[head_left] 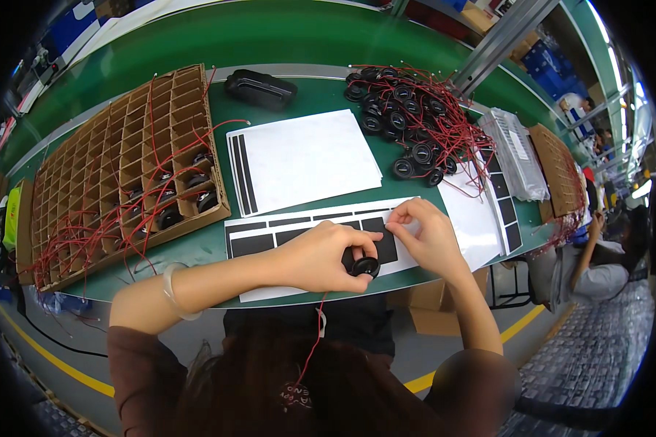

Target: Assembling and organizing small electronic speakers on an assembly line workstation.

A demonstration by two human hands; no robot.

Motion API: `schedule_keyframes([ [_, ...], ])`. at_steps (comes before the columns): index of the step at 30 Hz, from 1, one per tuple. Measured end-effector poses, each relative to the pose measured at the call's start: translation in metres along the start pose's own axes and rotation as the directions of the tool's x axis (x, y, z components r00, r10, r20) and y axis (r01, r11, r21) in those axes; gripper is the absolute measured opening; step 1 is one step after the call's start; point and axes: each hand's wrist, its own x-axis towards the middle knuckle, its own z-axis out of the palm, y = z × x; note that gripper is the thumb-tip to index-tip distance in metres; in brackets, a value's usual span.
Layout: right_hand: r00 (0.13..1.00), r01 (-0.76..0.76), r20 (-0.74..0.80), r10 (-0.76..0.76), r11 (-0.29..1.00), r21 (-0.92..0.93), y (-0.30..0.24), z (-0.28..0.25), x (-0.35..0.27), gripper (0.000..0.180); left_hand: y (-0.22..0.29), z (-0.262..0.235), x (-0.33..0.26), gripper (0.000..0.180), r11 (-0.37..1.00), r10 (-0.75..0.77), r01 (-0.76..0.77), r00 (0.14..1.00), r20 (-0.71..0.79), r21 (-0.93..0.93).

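Note:
My left hand [324,255] is closed round a small black round speaker [365,267]. From it a thin red wire [319,328] hangs over the table's near edge. Beside it, my right hand [431,240] pinches thumb and forefinger at the upper right corner of a black rectangular sticker [386,251]. That sticker belongs to a white sheet [259,293] with a row of black rectangles, lying under both hands. My left forefinger reaches over the same black patch. The hands partly hide the sheet.
A divided cardboard tray [127,138] with red-wired speakers stands left. White paper [306,164] lies in the middle, with a black case [260,89] behind. A heap of wired speakers [408,109], a clear plastic tray [516,153] and a cardboard box [557,171] are right. People sit farther right.

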Motion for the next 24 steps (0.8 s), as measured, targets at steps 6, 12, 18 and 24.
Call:
schedule_keyframes([
  [6, 1.0, -0.006, 0.003, 0.006, 1.0, -0.013, 0.005, 0.001, -0.002, 0.007, 0.006, -0.003, 0.001, 0.024, 0.999, -0.044, 0.044, 0.998, 0.038, 0.015],
  [12, 0.943, -0.262, -0.044, 0.329, 0.82, 0.51, 0.006, 0.0, 0.001, 0.006, -0.005, -0.003, 0.0, 0.022, 0.986, -0.051, 0.05, 0.999, -0.005, -0.159],
  [18, 0.949, -0.181, -0.01, 0.315, 0.571, 0.801, -0.042, -0.029, 0.004, 0.007, 0.015, -0.023, -0.006, 0.03, 0.552, -0.137, 0.023, 0.989, -0.064, -0.833],
  [24, 0.992, -0.062, -0.015, 0.127, 0.585, 0.809, -0.086, -0.049, 0.01, 0.007, 0.043, -0.031, -0.014, 0.043, 0.457, 0.012, -0.08, 0.996, -0.084, -0.886],
])
